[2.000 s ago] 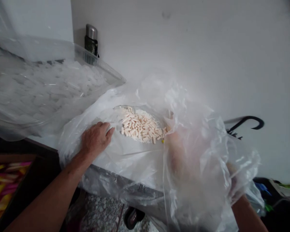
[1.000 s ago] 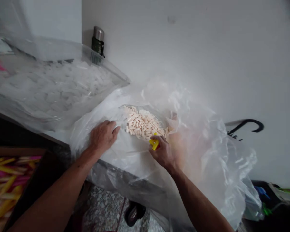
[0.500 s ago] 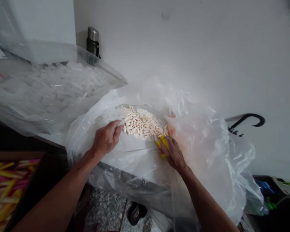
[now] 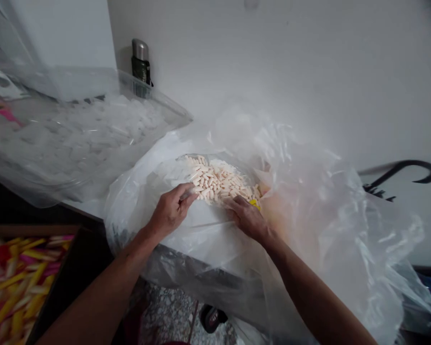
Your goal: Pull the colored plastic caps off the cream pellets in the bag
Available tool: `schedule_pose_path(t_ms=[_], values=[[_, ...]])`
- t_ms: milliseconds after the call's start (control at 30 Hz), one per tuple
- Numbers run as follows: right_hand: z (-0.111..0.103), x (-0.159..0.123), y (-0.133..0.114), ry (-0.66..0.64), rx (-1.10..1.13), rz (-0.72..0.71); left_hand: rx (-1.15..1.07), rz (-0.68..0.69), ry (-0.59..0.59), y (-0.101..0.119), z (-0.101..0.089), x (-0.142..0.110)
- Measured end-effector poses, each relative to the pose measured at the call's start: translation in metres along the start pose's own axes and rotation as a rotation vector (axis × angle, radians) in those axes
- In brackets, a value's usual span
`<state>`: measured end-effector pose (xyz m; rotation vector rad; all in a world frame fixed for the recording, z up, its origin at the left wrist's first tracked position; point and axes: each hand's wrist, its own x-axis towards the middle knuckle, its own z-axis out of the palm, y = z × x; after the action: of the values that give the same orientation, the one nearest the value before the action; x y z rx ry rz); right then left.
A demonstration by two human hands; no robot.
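The left hand [image 4: 170, 208] is resting on the plastic at the left end of a heap of small pale pieces [image 4: 219, 179], its fingers curling and its thumb nearly meeting the fingertips; something clear seems to be glinting there, but I cannot tell whether the hand is gripping it. Over on the other side, the right hand [image 4: 249, 218] is leaning in palm down, fingers bending together and pressing against the near edge of the heap; whether any piece is sitting in its grasp is staying hidden from me. A few yellow pieces [image 4: 255, 204] are showing just beyond its knuckles, against the right end of the heap. The pale pieces themselves are lying between and just beyond the two hands, spreading across whitish, crumpled clear plastic [image 4: 348, 239] that is bulging widely to the right and sagging at the front. Off to the left, a clear container [image 4: 161, 100] is holding a mass of translucent pieces [image 4: 82, 136], with a dark bottle [image 4: 141, 64] standing upright behind it near the wall [image 4: 273, 57]. Below, a box [image 4: 39, 231] is brimming with yellow, pink and pale sticks [image 4: 32, 273], while a black hooked handle [image 4: 416, 164] is jutting out at far right.
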<state>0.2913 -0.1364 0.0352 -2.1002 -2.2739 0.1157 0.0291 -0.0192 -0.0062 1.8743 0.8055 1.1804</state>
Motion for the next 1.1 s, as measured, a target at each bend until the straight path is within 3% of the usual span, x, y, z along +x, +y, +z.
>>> schedule_pose_path(t_ms=[133, 267, 333, 433, 500, 567, 767, 1100], values=[[0.010, 0.019, 0.008, -0.033, -0.033, -0.020, -0.071, -0.053, -0.027, 0.002, 0.001, -0.003], [0.014, 0.022, 0.007, 0.053, 0.069, -0.011, -0.113, -0.092, -0.039, -0.001, 0.002, -0.005], [0.011, 0.020, -0.003, 0.172, 0.240, 0.058, -0.097, -0.073, -0.045, -0.002, 0.003, -0.005], [-0.003, 0.022, -0.029, 0.375, 0.723, 0.201, -0.061, -0.029, -0.069, -0.001, 0.002, -0.004], [-0.013, 0.028, -0.049, 0.439, 1.000, 0.240, -0.063, -0.011, -0.090, 0.001, 0.001, -0.003], [-0.021, 0.037, -0.068, 0.471, 1.141, 0.234, -0.080, 0.000, -0.111, 0.002, 0.001, -0.002], [-0.018, 0.053, -0.100, 0.490, 1.178, 0.140, -0.117, 0.030, -0.129, 0.000, 0.005, -0.005], [-0.016, 0.047, -0.097, 0.372, 1.092, 0.125, -0.111, 0.022, -0.076, 0.000, 0.006, -0.005]])
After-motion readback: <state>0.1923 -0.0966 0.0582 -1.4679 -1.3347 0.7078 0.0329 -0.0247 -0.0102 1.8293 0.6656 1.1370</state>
